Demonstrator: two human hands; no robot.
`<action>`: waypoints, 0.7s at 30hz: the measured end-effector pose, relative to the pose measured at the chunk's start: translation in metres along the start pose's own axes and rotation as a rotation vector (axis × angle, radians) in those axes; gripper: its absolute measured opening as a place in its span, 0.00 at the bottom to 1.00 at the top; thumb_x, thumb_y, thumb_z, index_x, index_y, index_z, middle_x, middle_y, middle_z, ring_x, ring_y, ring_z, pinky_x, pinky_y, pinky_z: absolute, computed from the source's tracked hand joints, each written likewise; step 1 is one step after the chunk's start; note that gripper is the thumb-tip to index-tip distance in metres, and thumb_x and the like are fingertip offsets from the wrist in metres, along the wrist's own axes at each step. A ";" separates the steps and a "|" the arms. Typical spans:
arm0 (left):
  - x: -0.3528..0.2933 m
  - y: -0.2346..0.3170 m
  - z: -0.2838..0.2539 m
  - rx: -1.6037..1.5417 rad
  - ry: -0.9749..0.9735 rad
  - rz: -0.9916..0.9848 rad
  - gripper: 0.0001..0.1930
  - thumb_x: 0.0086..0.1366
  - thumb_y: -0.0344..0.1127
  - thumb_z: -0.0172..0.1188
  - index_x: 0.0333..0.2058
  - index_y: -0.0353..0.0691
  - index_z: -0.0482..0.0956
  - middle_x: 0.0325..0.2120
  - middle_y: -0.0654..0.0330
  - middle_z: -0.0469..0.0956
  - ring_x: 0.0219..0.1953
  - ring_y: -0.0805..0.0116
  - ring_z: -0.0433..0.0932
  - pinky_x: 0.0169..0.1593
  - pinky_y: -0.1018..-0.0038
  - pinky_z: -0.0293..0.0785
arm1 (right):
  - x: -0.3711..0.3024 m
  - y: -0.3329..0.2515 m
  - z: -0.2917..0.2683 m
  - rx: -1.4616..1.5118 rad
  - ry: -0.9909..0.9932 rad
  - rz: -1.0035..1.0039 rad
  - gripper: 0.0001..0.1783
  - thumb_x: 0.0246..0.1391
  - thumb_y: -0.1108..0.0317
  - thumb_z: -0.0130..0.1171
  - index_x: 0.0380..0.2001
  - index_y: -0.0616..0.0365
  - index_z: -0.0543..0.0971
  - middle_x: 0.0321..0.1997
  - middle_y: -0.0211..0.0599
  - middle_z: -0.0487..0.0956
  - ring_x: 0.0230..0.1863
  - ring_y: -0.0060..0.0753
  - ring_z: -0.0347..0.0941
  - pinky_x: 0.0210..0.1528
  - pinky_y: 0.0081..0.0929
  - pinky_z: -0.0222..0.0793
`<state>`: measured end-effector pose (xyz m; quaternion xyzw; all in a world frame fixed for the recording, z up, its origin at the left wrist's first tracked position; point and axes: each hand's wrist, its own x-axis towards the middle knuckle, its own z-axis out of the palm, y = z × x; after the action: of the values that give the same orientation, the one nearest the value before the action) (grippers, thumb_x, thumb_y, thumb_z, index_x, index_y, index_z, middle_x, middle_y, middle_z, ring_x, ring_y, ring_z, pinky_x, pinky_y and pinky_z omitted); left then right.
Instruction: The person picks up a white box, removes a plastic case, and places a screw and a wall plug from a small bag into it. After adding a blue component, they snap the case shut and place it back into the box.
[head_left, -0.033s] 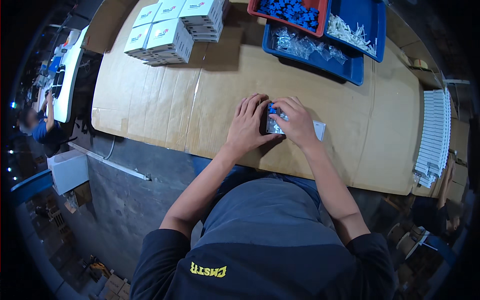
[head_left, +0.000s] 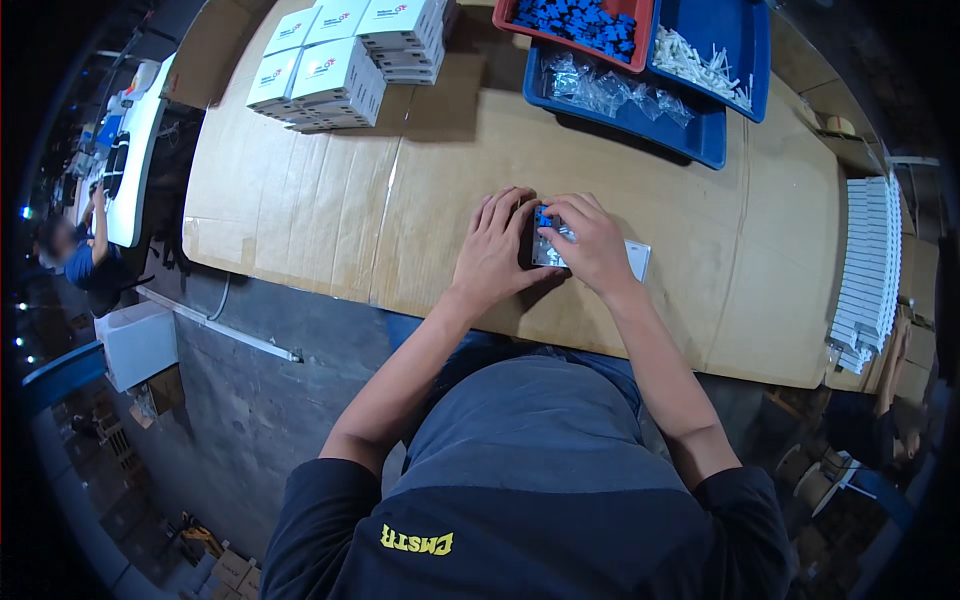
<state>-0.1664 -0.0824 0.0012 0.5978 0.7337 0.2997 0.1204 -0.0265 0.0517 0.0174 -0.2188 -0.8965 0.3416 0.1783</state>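
My left hand [head_left: 495, 250] and my right hand [head_left: 592, 245] meet over a small flat white box [head_left: 637, 260] lying on the cardboard-covered table [head_left: 330, 220]. Between the fingers I see a blue plastic part [head_left: 545, 217] and a bit of clear plastic bag [head_left: 548, 250] on the box. My left fingers press against the box's left side. My right hand covers its top, and most of the box is hidden under both hands.
Stacked white cartons [head_left: 330, 60] stand at the back left. At the back right are a red tray of blue parts [head_left: 505, 12], a blue tray of clear bags [head_left: 700, 150] and a blue tray of white parts [head_left: 757, 60]. White flat pieces [head_left: 865, 270] are stacked at the right edge. Another person [head_left: 75, 255] works far left.
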 end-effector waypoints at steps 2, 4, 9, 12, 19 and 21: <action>0.000 0.000 0.000 0.007 0.004 0.010 0.50 0.51 0.61 0.73 0.64 0.35 0.67 0.64 0.51 0.66 0.72 0.51 0.59 0.76 0.53 0.50 | -0.001 0.000 0.001 0.028 0.016 -0.011 0.13 0.52 0.71 0.68 0.42 0.60 0.81 0.49 0.38 0.82 0.54 0.44 0.76 0.54 0.38 0.74; 0.001 0.000 -0.001 -0.003 0.014 0.012 0.49 0.52 0.61 0.73 0.64 0.34 0.67 0.64 0.50 0.66 0.71 0.50 0.59 0.75 0.53 0.51 | -0.001 -0.001 0.004 0.026 0.035 -0.015 0.13 0.52 0.71 0.68 0.42 0.60 0.81 0.49 0.38 0.82 0.54 0.44 0.76 0.54 0.38 0.74; 0.002 -0.001 0.002 0.011 0.014 0.017 0.49 0.52 0.61 0.73 0.64 0.35 0.67 0.64 0.50 0.66 0.71 0.50 0.60 0.75 0.52 0.52 | -0.002 0.003 0.010 0.004 0.079 -0.052 0.13 0.52 0.72 0.68 0.41 0.61 0.82 0.50 0.38 0.83 0.54 0.43 0.77 0.56 0.37 0.75; 0.000 -0.001 0.002 0.005 0.018 0.016 0.49 0.51 0.62 0.73 0.64 0.35 0.67 0.64 0.51 0.66 0.71 0.50 0.60 0.75 0.52 0.52 | -0.004 0.004 0.010 -0.026 0.121 -0.077 0.12 0.51 0.72 0.68 0.40 0.61 0.82 0.49 0.38 0.84 0.54 0.43 0.78 0.56 0.36 0.75; -0.003 -0.002 0.004 -0.003 0.023 0.024 0.50 0.49 0.60 0.75 0.65 0.38 0.67 0.65 0.51 0.65 0.70 0.48 0.60 0.73 0.52 0.54 | -0.007 0.005 0.009 -0.097 0.118 -0.064 0.12 0.52 0.68 0.69 0.41 0.60 0.85 0.50 0.38 0.85 0.55 0.40 0.79 0.56 0.36 0.75; -0.003 -0.002 0.004 -0.007 0.025 0.009 0.50 0.49 0.60 0.75 0.65 0.38 0.67 0.65 0.51 0.65 0.71 0.48 0.60 0.74 0.52 0.54 | -0.008 0.006 0.010 -0.114 0.118 -0.066 0.13 0.53 0.68 0.69 0.41 0.60 0.86 0.51 0.38 0.85 0.55 0.40 0.79 0.56 0.36 0.75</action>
<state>-0.1651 -0.0840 -0.0040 0.5969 0.7313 0.3104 0.1120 -0.0232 0.0466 0.0051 -0.2187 -0.9091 0.2705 0.2293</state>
